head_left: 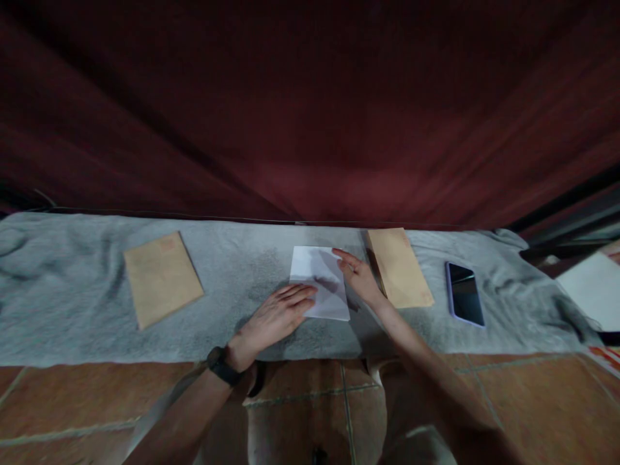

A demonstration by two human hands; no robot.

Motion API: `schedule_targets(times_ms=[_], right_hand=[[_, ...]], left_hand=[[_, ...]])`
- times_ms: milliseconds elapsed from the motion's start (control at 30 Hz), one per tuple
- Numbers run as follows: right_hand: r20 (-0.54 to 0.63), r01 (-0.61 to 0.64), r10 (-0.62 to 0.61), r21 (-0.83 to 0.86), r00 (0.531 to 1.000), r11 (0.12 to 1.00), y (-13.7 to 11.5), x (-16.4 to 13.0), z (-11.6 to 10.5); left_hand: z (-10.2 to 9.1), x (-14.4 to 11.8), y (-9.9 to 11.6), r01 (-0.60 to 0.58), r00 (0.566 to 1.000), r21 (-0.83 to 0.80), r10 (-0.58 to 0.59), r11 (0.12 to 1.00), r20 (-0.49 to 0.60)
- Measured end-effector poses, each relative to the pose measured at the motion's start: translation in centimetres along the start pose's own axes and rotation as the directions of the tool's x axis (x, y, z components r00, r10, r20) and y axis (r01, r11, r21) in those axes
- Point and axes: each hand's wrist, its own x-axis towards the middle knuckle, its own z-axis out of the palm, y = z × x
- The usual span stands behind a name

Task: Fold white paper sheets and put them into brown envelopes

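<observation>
A white sheet of paper (314, 263), with a fold line across its middle, lies on the grey cloth in front of me. My left hand (281, 314) rests flat over the sheet's lower left part, fingers stretched out. At the upper right edge, my right hand (357, 274) touches the paper with its fingers extended. Just right of that hand sits a stack of brown envelopes (401, 268). Another brown envelope or small pile (163, 279) lies apart on the left, with a faint reddish mark at its top corner.
A phone (465, 294) in a purple case lies to the right on the grey cloth (232, 258). Behind the surface hangs a dark red curtain (310, 129). At the far right, part of another person's hand (613, 250) is beside white paper (593, 289). Tiled floor (310, 413) shows below.
</observation>
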Motion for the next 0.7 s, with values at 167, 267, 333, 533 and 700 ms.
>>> schedule_targets(times_ms=[167, 267, 333, 533, 700], right_hand=[[0.349, 0.312, -0.222, -0.225, 0.91, 0.923, -2.1, -1.6, 2.7], [0.464, 0.393, -0.216, -0.326, 0.859, 0.86, -2.2, -2.2, 4.0], [0.504, 0.417, -0.192, -0.382, 0.842, 0.825, -2.0, -2.2, 4.5], [0.501, 0.425, -0.172, -0.451, 0.848, 0.785, -1.2, -0.6, 4.9], [0.429, 0.387, -0.152, -0.536, 0.89, 0.75, -0.1, 1.2, 4.8]], left_hand=[[1.4, -0.5, -1.0, 0.066, 0.986, -0.03, -0.061, 0.997, 0.155], [2.4, -0.9, -1.2, 0.092, 0.976, -0.012, -0.087, 0.996, 0.201], [2.8, -1.1, -1.1, 0.094, 0.976, -0.002, -0.092, 0.996, 0.197], [2.0, -0.7, -0.8, 0.04, 0.968, -0.052, -0.026, 0.998, 0.25], [1.5, -0.6, -0.8, 0.036, 0.958, -0.097, -0.006, 0.995, 0.287]])
